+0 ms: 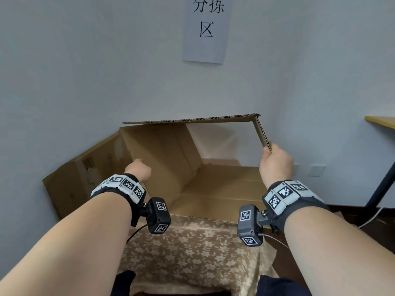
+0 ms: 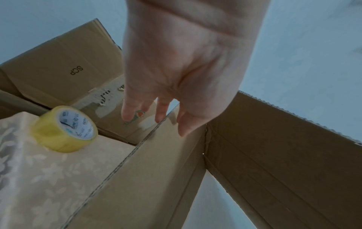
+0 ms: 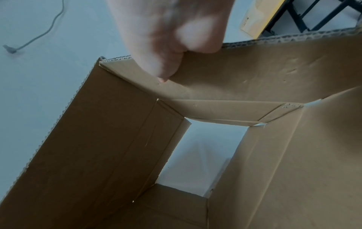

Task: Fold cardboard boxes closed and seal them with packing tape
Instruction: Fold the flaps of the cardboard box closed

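Observation:
A brown cardboard box lies on its side on the cloth-covered table, open at both ends like a tube; its inside shows in the left wrist view and the right wrist view. My right hand pinches the near edge of the box's raised right wall, thumb on the inside. My left hand reaches to the slanted left wall, its fairly straight fingers hanging over that wall's edge without closing on it. A roll of yellowish packing tape stands on the cloth, left of the box.
A second, taped cardboard box leans against the wall behind and to the left. The floral tablecloth covers the near table. A yellow-topped desk with dark legs and a white cable are at the right.

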